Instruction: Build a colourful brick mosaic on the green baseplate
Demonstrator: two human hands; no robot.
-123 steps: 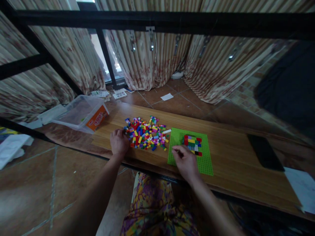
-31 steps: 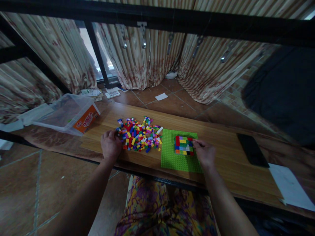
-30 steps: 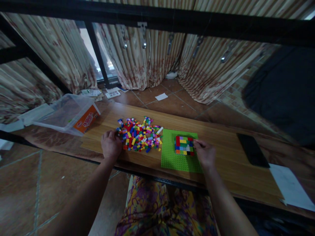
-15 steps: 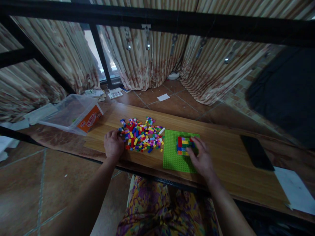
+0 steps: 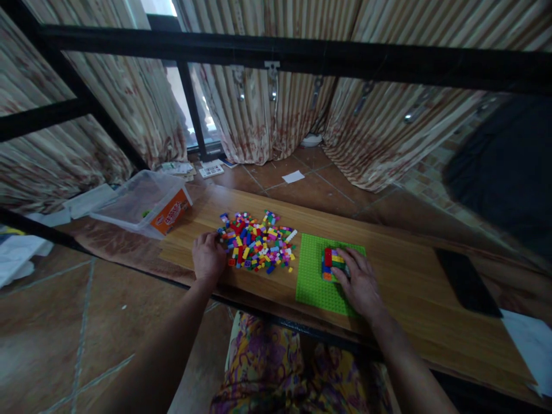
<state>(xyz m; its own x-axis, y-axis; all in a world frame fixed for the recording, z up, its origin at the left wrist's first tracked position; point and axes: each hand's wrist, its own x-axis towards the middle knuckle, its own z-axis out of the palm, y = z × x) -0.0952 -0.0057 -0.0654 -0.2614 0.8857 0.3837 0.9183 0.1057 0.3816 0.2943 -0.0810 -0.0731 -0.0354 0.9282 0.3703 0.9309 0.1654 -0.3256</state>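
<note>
My right hand (image 5: 360,280) is over a small build of toy building bricks (image 5: 328,259) in red, yellow, green, blue and orange. Its thumb lies along the near side and its fingers reach across the top and far side, covering the build's right part. The build sits on a green studded baseplate (image 5: 307,282). At the left edge of a loose pile of mixed toy bricks (image 5: 259,241), my left hand (image 5: 207,259) rests with its fingers curled together. What those fingertips hold, if anything, is too small to make out.
A clear plastic box (image 5: 138,198) with an orange label stands at the table's left end. To the right a dark phone-like slab (image 5: 468,282) lies on the wooden tabletop (image 5: 405,276), near white paper (image 5: 528,345). A black metal bar (image 5: 259,49) crosses above, before striped curtains.
My right hand's fingers have closed in further over the brick build, hiding more of it. My left hand stays by the pile. The whole view has shifted slightly.
</note>
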